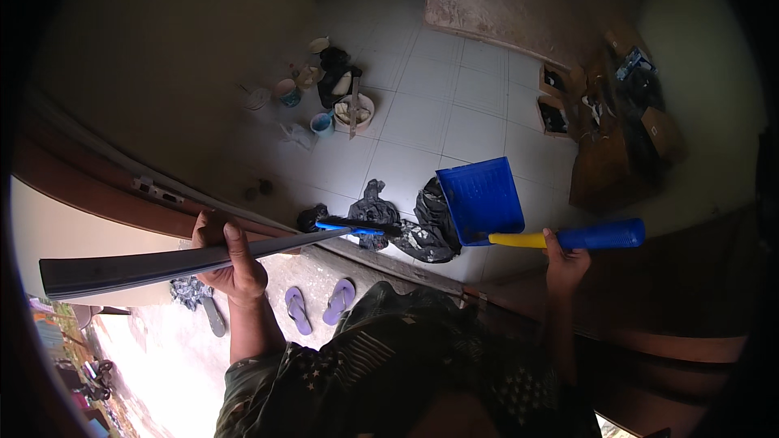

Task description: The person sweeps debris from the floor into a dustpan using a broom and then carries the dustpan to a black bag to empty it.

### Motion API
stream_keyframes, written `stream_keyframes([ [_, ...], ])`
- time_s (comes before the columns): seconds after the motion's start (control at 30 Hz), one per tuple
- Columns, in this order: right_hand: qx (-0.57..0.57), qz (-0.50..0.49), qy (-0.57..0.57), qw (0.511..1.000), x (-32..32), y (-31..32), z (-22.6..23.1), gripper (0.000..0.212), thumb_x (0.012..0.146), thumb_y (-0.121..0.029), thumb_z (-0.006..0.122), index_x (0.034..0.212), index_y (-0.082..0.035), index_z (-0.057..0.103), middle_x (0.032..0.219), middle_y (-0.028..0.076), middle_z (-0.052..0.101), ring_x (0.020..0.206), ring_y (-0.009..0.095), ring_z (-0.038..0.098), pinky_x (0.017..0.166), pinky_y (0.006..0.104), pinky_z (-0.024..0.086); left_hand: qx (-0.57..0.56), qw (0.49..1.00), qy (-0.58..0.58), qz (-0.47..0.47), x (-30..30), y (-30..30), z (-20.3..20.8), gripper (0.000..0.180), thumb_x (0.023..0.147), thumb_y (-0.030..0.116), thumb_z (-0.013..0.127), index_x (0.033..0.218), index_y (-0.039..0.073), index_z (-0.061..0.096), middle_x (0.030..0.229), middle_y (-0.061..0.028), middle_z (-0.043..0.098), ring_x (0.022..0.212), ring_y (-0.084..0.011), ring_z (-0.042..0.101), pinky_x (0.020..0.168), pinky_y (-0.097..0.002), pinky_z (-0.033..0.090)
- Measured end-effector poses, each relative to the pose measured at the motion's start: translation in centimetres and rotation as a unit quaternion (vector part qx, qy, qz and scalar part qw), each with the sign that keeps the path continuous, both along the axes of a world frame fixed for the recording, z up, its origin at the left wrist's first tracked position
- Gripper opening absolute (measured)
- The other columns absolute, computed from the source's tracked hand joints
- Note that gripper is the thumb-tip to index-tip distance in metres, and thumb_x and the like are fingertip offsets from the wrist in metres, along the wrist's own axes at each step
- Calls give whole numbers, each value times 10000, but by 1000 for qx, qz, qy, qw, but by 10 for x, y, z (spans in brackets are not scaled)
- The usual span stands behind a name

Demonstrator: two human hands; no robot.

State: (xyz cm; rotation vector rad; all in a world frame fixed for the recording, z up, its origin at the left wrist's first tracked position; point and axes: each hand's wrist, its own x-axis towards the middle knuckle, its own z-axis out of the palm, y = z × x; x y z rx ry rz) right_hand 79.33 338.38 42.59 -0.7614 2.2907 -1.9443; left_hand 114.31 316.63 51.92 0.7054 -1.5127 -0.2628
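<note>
My left hand (234,266) is wrapped round the long grey handle of a broom (146,266). The broom's blue head (349,228) with dark bristles points to the crumpled black plastic bags (373,204) lying just inside the doorway. In my right hand (565,266) is the blue and yellow handle of a dustpan (487,199). Its blue pan faces up, beside another black plastic bag (436,231) with whitish smears. Whether the pan touches the floor, I cannot tell.
A door sill (389,264) crosses below the bags. Behind it, purple flip-flops (339,302) lie on the concrete. Several buckets and tubs (365,113) stand on the tiled floor (406,162) at the far left. Open boxes (552,101) and brown furniture (608,170) line the right side.
</note>
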Motion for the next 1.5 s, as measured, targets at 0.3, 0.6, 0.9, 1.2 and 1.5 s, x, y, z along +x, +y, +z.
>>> stream_keyframes([
  [0.3,11,14,-55,998,11,-6,13,131,742,-22,694,709,16,573,658,2,534,604,66,474,557,221,384,35,997,42,-59,31,10,6,87,860,38,490,804,-28,484,750,-68,505,632,-109,431,604,-207,345],
  [0.6,56,31,-33,997,7,-3,9,198,754,-104,706,706,-7,540,667,16,533,573,80,517,503,227,475,38,994,96,-20,59,22,0,149,864,47,493,734,-7,443,699,-61,447,632,-117,411,571,-218,318],
  [0.9,66,35,-13,997,5,0,9,215,754,-124,709,693,-17,532,646,12,519,555,72,504,499,219,469,30,998,56,21,67,23,-1,167,843,25,504,690,3,442,667,-57,448,622,-122,399,562,-234,301],
  [1.2,61,31,-39,997,7,-3,14,188,753,-96,700,682,-3,553,629,-5,518,564,65,465,523,227,401,12,998,45,48,58,23,2,147,844,0,491,699,-3,470,667,-64,469,621,-132,411,564,-241,308],
  [1.5,54,32,-19,998,5,0,6,219,751,-133,718,714,-3,546,659,20,525,562,77,507,483,220,471,7,998,58,2,53,22,-1,114,851,-14,485,738,-6,468,681,-65,466,629,-123,408,575,-231,318],
])
